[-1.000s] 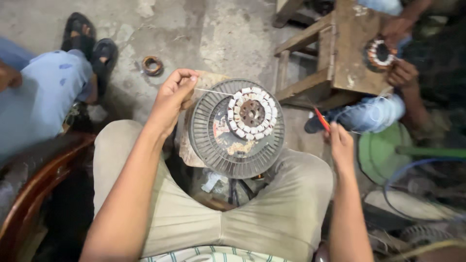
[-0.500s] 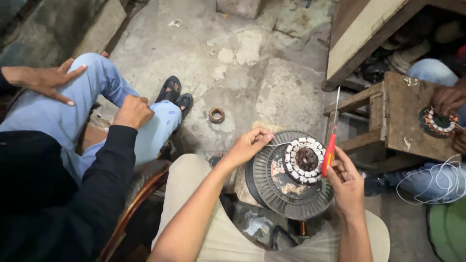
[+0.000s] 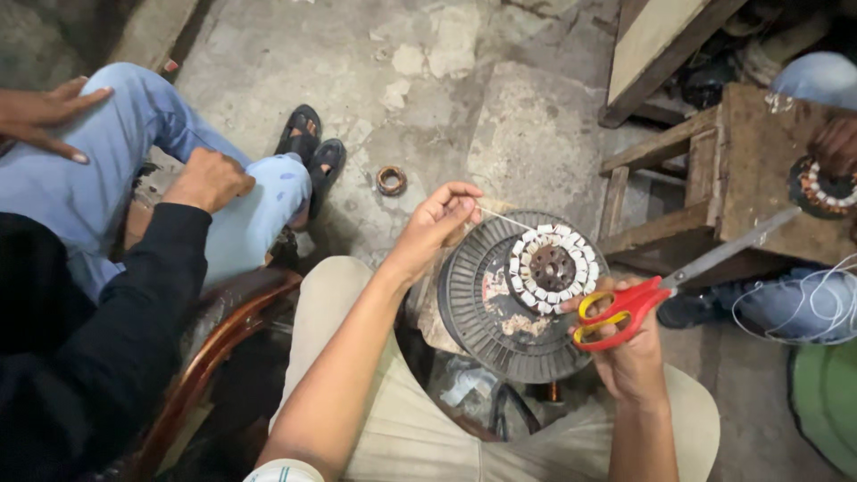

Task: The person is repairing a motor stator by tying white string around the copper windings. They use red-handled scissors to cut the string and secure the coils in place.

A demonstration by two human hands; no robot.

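A round grey finned motor housing (image 3: 500, 308) rests between my knees, with a ring-shaped stator (image 3: 552, 268) of white-wrapped coils lying on it. My left hand (image 3: 435, 226) pinches a thin white string that runs taut to the stator's upper left edge. My right hand (image 3: 631, 348) holds red-and-yellow-handled scissors (image 3: 665, 287) at the housing's right rim; their grey blades point up and right, away from the string.
A person in blue jeans and a black sleeve (image 3: 125, 268) sits at left on a wooden chair (image 3: 210, 353). A small copper coil ring (image 3: 390, 180) lies on the concrete floor. At right another person's hand holds a stator (image 3: 819, 186) on a wooden stool (image 3: 714, 178).
The scissors have swung from upright to lying sideways, blades pointing right. My view has shifted left and down a little. My left hand keeps the string pinched.
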